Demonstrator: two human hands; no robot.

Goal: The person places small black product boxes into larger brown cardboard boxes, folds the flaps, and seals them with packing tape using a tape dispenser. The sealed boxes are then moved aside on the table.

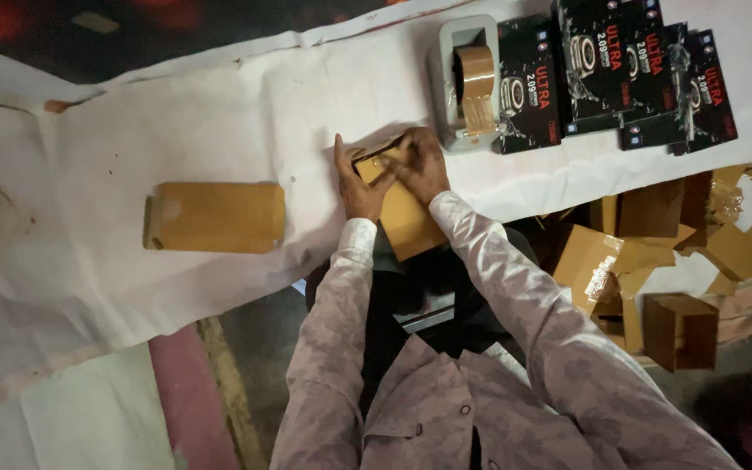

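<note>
from the head camera, a flat brown cardboard packet lies at the near edge of the desk, its long axis running from the edge up and away, tilted a little leftward at the far end. both hands press on that far end: the left hand flat along its left side, the right hand with fingers curled over the top flap. just beyond stands a grey tape dispenser with a brown roll, beside glossy black printed boxes. a second smooth brown packet lies crosswise, well apart to the left, on wrinkled white paper. loose folded cardboard cartons are heaped at the right.
</note>
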